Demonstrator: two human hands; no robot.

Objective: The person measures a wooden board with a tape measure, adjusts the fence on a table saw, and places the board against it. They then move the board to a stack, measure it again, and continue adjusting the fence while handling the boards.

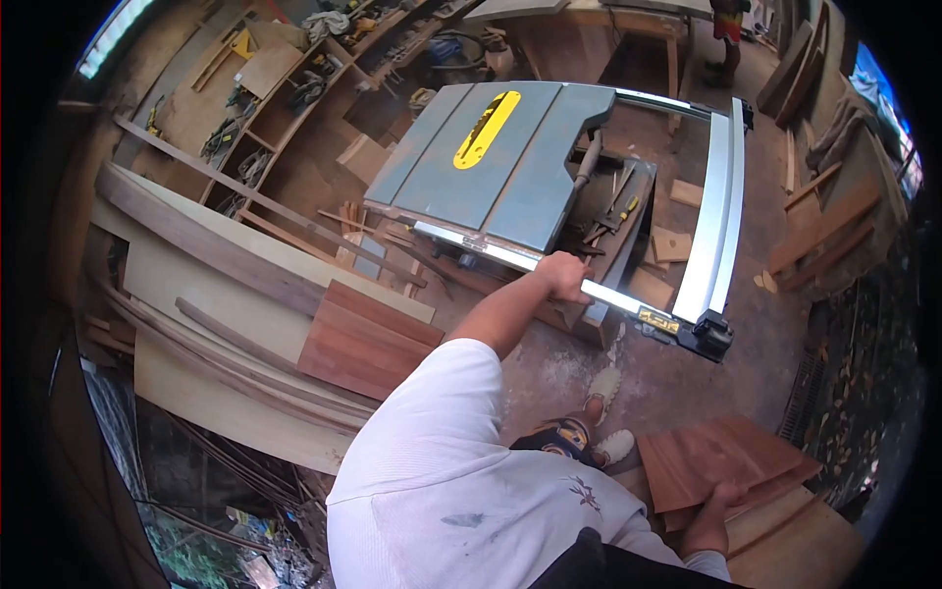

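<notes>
My left hand [564, 277] is closed around the metal front rail [616, 298] of a table saw. The saw's grey top [442, 147] has a yellow insert plate [488, 130], and its long silver fence [714, 216] stands out to the right, with a black end piece at the near end. Low on the right, my right hand [728, 494] grips the edge of reddish-brown wood panels [711, 456]. The panels lie partly over one another, and some of the fingers are hidden.
Long boards and pale sheets [235, 383] lie at the left, with a reddish panel [363, 339] on them. Wooden shelving [285, 137] with tools stands behind. Pliers and a screwdriver lie beside the saw top. Wood scraps [670, 244] are on the floor. Another person's legs [726, 49] show at the top.
</notes>
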